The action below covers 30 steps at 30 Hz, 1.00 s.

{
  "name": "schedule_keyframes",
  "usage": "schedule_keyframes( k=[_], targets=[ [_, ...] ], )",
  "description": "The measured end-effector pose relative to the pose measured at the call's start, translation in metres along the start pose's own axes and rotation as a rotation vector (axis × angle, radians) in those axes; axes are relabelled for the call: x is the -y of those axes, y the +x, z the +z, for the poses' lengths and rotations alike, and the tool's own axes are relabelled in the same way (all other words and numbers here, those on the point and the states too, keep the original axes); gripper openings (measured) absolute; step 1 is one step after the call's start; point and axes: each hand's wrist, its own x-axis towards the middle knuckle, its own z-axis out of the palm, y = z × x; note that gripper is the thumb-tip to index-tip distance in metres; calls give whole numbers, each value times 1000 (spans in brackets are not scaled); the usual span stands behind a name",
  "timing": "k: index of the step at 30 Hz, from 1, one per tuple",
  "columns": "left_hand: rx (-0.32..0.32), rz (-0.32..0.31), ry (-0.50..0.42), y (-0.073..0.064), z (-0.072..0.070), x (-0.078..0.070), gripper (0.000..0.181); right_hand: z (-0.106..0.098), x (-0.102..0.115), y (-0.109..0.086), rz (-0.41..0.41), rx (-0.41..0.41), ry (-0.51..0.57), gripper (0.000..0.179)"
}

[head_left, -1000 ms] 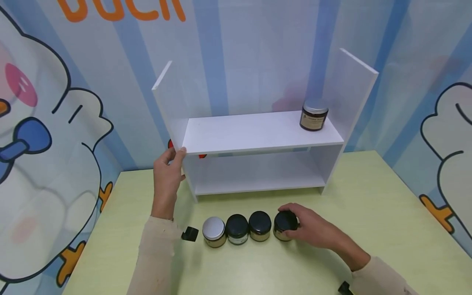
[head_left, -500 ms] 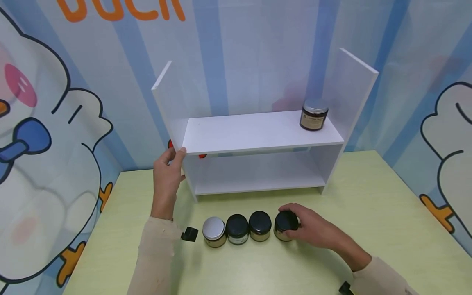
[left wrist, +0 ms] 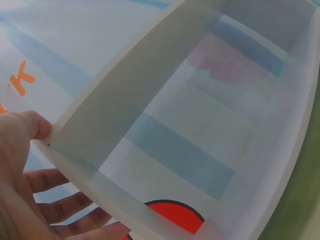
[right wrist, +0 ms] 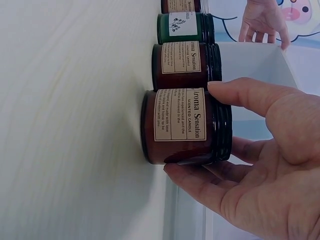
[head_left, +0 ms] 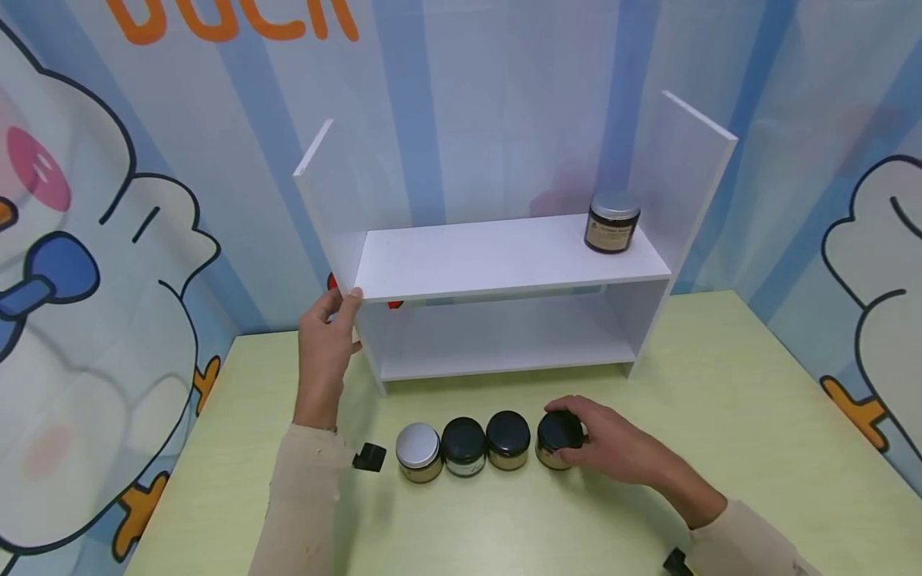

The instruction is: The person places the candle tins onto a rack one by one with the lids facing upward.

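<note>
My right hand (head_left: 612, 440) grips a scented candle jar (right wrist: 180, 127) with a black lid and a cream label, thumb on one side and fingers on the other. That jar is at the right end of a row on the table. To its left stand a second black-lidded candle (head_left: 507, 440), a green candle jar (right wrist: 185, 27) with a black lid, and a silver-lidded candle (head_left: 418, 453). My left hand (head_left: 327, 352) holds the left side panel of a white shelf (head_left: 497, 264), thumb at its front edge and fingers along the outside.
Another silver-lidded candle (head_left: 611, 222) stands on the shelf's upper board, near the right side panel. The shelf sits toward the back of the pale green table (head_left: 742, 384), before a printed cartoon backdrop (head_left: 490, 104).
The gripped candle has shifted very slightly right, away from its neighbour, with my right hand on it. My left hand stays on the shelf panel.
</note>
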Motion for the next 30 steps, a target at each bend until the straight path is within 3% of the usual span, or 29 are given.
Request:
schedule_keyframes(
  k=[9,30],
  targets=[
    [4,12,0,-1,-1,1,62,0,0,-1,45,-9,13,64],
    [21,26,29,-4,0,8,70,-2,-5,-4,40,-29,18,61]
  ],
)
